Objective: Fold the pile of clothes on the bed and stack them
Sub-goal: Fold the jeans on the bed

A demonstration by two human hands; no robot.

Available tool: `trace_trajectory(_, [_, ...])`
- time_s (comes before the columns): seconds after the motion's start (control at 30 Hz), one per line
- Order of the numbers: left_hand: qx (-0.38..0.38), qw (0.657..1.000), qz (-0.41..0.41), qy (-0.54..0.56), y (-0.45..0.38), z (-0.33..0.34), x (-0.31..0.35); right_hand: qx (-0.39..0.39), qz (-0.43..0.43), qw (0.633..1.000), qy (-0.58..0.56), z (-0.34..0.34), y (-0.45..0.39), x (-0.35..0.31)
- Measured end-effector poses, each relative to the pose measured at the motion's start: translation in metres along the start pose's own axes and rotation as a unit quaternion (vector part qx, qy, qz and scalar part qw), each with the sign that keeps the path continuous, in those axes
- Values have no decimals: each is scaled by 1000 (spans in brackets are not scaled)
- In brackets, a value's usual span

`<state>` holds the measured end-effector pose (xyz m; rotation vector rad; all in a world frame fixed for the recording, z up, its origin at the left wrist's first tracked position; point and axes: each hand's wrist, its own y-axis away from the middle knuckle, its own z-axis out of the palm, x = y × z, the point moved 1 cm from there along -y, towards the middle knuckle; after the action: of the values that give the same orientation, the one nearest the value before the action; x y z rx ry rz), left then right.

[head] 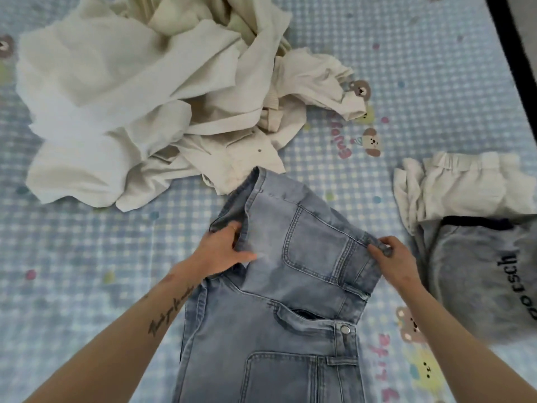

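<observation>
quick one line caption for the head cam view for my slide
Both hands, left hand and right hand, grip light blue jeans mid-fold on the checked bedsheet.

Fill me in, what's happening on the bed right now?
A person is folding a pair of light blue jeans on the checked bedsheet. The left hand grips one side of the waist area, and the right hand pinches the waistband edge. A heap of unfolded cream clothes lies beyond the jeans. To the right sit a cream garment and a grey garment, apparently already folded.
</observation>
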<state>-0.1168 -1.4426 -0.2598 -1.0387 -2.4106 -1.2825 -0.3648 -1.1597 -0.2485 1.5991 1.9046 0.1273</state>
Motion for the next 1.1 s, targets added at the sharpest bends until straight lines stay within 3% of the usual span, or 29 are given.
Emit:
trace_trajectory(0.07, [-24, 986, 28, -164, 10, 3, -9, 14, 35, 999, 14, 2, 4, -1])
trace_trajectory(0.1, [-17, 984, 36, -173, 16, 1, -14, 21, 52, 998, 35, 4, 8, -6])
trace_trajectory(0.17, [41, 998, 20, -40, 28, -6, -24, 71, 40, 990, 115, 9, 20, -25])
trace_trajectory(0.2, [84, 996, -3, 42, 33, -11, -28, 116, -16, 982, 149, 16, 29, -43])
trace_trajectory(0.27, [173, 980, -37, 88, 39, -17, -34, 153, -235, 949, 146, 38, 50, -90])
trace_trajectory(0.33, [194, 974, -79, 81, 51, -9, -37, 38, -452, 885, 102, 67, 71, -139])
trace_trajectory(0.4, [158, 971, -125, 132, 71, 7, -40, -141, -547, 810, 157, 99, 84, -179])
trace_trajectory(0.47, [128, 974, -132, 132, 89, 27, -43, -227, -556, 736, 312, 126, 83, -202])
trace_trajectory(0.53, [167, 962, -130, 172, 97, 43, -45, -198, -515, 720, 421, 137, 75, -213])
trace_trajectory(0.63, [243, 905, -166, 308, 98, 49, -45, -59, -415, 837, 352, 130, 53, -216])
trace_trajectory(0.67, [240, 903, -171, 314, 98, 51, -47, -24, -430, 846, 314, 128, 54, -215])
trace_trajectory(0.73, [195, 909, -164, 331, 106, 58, -48, -44, -538, 800, 262, 138, 71, -216])
trace_trajectory(0.8, [171, 908, -150, 353, 118, 69, -50, -200, -600, 746, 209, 158, 103, -216])
trace_trajectory(0.87, [155, 903, -164, 365, 129, 81, -52, -320, -588, 696, 258, 176, 123, -213])
trace_trajectory(0.97, [164, 895, -188, 369, 137, 94, -60, -365, -589, 616, 375, 190, 119, -221])
trace_trajectory(1.1, [167, 877, -180, 413, 151, 100, -62, -377, -610, 559, 417, 194, 111, -245])
